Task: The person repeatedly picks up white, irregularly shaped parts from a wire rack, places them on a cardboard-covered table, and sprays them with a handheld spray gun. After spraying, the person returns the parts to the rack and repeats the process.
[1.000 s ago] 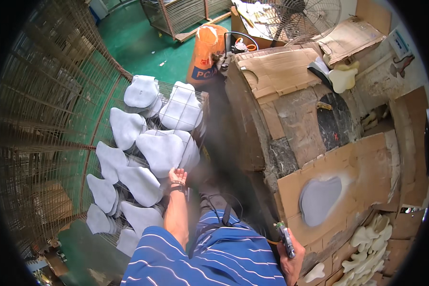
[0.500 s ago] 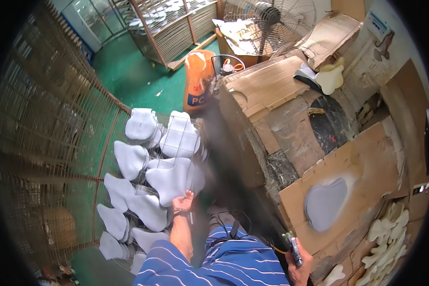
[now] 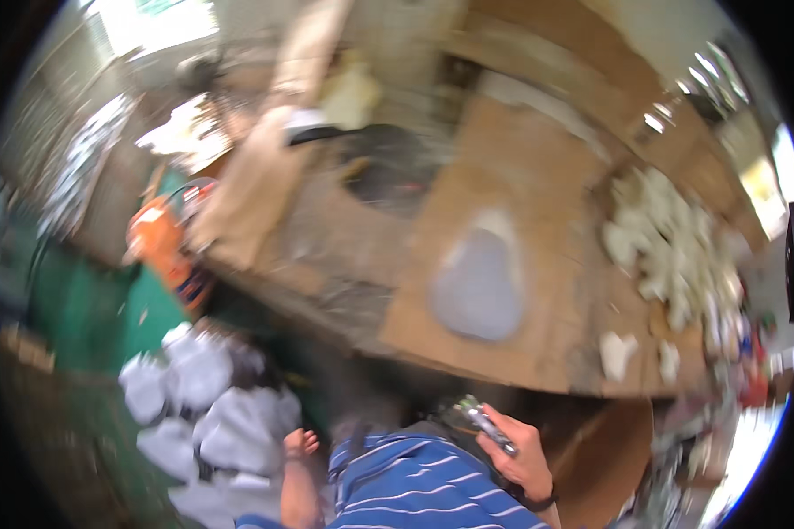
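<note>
Right hand (image 3: 516,450): wrapped around the tool (image 3: 492,430), well apart from the left; could lose a secure hold through a shift of grip during a fast turn.
Tool: angled up and leftward, in front of the shirt (image 3: 415,480); probably a sprayer, judging by shape; could knock against the cardboard (image 3: 551,286) if swung too low, or mark shirt and pads if squeezed off aim.
Left hand (image 3: 302,443): free of any visible load, partly spread, just beside the pads (image 3: 238,432); too blurred to tell whether touching; could drag a top layer askew if drawn back carelessly.
Pads: overlapping at lower left; could slide or stick together, given the overlap and a bump from the left forearm.
Lone pad (image 3: 479,291): flat on the cardboard, beyond the tool, untouched by either hand, with a whitish patch around the far end; could skid if nudged at the rim, or smear if wet, though impossible to tell from here.
Scrap (image 3: 617,355): near the cardboard's front edge, right of the lone pad; could drop off if brushed by the right arm.
Pile (image 3: 666,234): heaped farther right; could slump if jolted.
</note>
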`<state>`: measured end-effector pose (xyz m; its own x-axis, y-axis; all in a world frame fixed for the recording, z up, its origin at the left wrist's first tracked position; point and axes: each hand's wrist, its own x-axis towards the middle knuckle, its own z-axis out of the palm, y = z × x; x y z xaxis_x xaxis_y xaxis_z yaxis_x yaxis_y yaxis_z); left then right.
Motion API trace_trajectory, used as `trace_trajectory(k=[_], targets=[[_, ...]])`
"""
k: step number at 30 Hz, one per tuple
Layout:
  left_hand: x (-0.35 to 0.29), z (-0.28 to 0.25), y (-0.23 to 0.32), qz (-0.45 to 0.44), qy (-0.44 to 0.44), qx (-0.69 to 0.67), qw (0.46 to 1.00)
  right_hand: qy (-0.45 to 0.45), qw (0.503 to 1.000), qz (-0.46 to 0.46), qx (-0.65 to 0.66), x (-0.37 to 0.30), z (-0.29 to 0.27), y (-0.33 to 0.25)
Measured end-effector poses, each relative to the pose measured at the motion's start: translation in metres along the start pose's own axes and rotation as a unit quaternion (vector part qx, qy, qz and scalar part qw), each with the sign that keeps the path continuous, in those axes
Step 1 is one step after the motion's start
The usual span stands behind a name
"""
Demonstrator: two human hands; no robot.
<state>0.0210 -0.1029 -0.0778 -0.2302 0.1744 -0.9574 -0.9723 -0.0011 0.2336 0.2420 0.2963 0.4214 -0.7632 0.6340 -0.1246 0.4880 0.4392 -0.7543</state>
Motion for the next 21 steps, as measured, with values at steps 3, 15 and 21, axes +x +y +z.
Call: trace_trajectory(k=[3,15,21], targets=[[0.018,0.008,0.012,-0.1,-0.374,-0.097,0.917,0.067,0.996,0.056,0.01,-0.025,-0.036,-0.001],[0.032,0.073,0.093,-0.139,-0.371,-0.024,0.918,0.234,0.963,0.128,0.033,-0.078,-0.096,0.003],[-0.012,0.145,0.085,0.062,-0.028,0.259,0.964,0.245,0.962,0.116,0.039,-0.072,-0.099,0.019]])
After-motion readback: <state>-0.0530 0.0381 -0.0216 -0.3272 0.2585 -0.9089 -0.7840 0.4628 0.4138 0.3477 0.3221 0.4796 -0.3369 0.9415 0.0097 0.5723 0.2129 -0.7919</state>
